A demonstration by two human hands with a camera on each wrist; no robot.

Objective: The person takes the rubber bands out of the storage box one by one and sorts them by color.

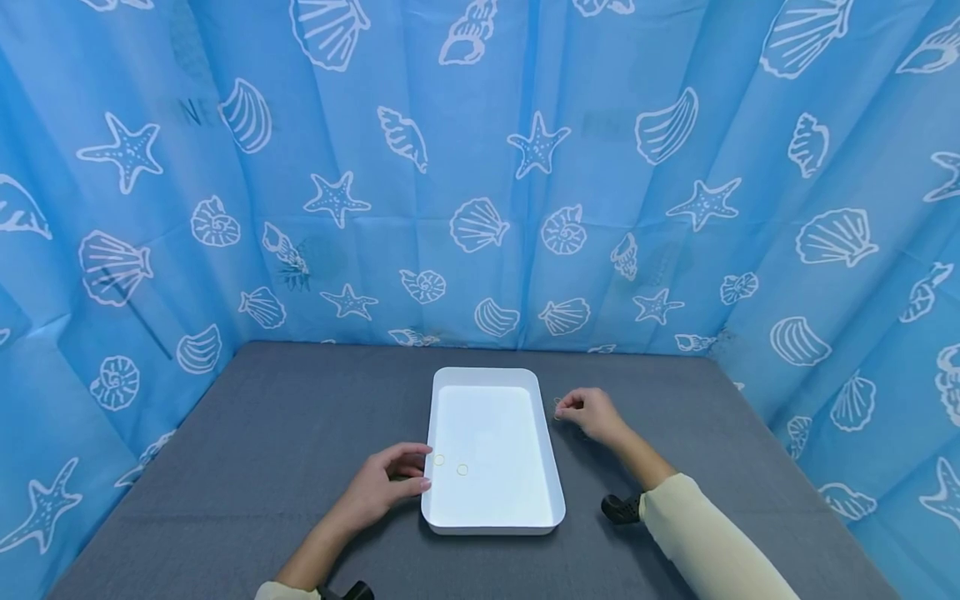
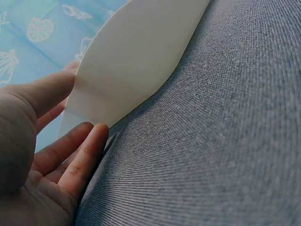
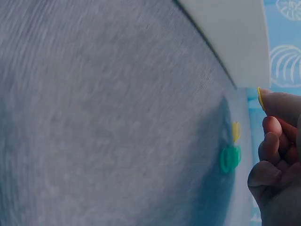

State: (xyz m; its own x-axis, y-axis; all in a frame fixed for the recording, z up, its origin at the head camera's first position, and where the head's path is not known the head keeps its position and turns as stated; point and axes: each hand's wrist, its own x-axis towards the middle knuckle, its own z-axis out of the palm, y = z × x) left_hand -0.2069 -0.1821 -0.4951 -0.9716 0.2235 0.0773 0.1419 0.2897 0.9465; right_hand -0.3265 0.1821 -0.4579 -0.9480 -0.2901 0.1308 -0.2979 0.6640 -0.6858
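A shallow white tray (image 1: 495,530) lies on the grey cloth, with two thin yellow rubber bands, one band (image 1: 462,470) on its floor and another band (image 1: 439,460) by its left wall. Relaxed fingers of my left hand (image 1: 382,483) touch the tray's left side from outside; in the left wrist view the fingertips (image 2: 99,132) meet the wall (image 2: 127,61). Right of the tray, my right hand (image 1: 592,414) pinches a yellow rubber band (image 3: 261,99) between thumb and finger, its other fingers curled.
Beyond the right hand, a green band-like loop (image 3: 230,158) and a yellow one (image 3: 236,132) appear in the right wrist view. Grey cloth (image 1: 315,408) covers the table. A blue shell-print curtain (image 1: 450,167) closes off the back and sides.
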